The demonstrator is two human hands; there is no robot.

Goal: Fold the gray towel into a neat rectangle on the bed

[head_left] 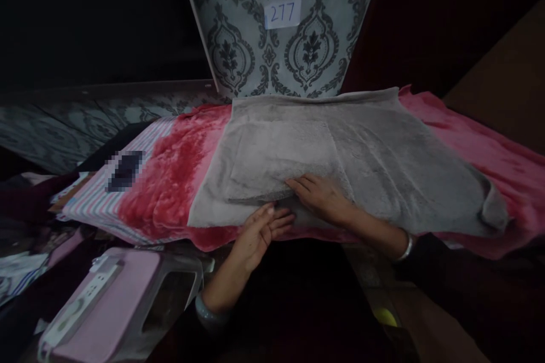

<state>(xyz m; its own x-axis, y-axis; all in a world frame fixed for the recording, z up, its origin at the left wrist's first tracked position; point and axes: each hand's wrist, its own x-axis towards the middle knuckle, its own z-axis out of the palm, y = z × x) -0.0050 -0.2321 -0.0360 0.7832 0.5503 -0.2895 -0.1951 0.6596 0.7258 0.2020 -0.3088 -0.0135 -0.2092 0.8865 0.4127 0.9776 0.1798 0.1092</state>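
A grey plush cloth [383, 147] lies spread out, with a few wrinkles and a curled corner at its right front. On its left half is a rectangular folded layer of like grey plush [276, 150]; whether it is a separate piece I cannot tell. My right hand [321, 197] rests palm down on the layer's front right part, fingers stretched toward its near edge. Just in front of that edge, my left hand [259, 235] is turned palm up with its fingers extended. Nothing shows in its palm.
Beneath the grey cloth lies a red and pink blanket [166, 176], over a striped sheet [93, 198]. A blurred dark object [125, 171] sits at left. A pink stool [123, 295] bearing a power strip [87, 298] stands lower left. Behind are patterned wallpaper [272, 68] and a dark screen [97, 17].
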